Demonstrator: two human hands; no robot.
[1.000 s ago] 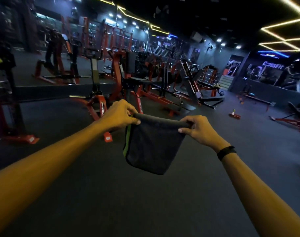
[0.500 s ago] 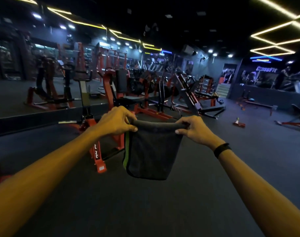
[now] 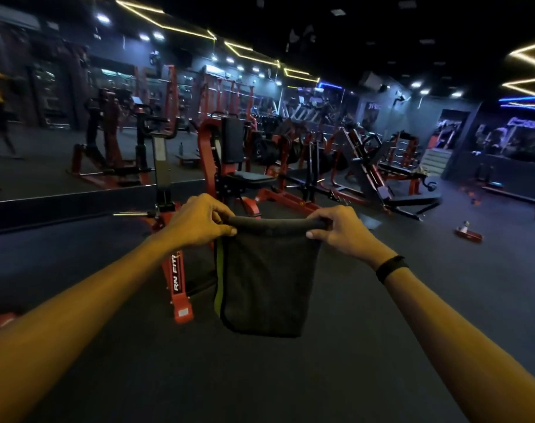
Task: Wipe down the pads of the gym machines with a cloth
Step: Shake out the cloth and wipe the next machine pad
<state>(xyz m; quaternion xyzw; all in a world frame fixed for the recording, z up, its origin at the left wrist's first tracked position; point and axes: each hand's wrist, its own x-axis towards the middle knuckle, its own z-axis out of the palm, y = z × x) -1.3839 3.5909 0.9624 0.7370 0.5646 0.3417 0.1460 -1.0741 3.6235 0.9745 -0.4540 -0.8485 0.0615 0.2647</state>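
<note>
Cloth held ready, short of the red seat machine

The left hand and right hand each pinch a top corner of the dark cloth, likely squaring it for wiping; its folded edge runs level, its length hanging floorward, before the seat pad.

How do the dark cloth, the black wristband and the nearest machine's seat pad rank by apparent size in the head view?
1. dark cloth, largest, though it hangs close to the camera.
2. seat pad, clearly smaller in the picture, but farther off, so its true size is unsure.
3. black wristband, smallest.
</note>
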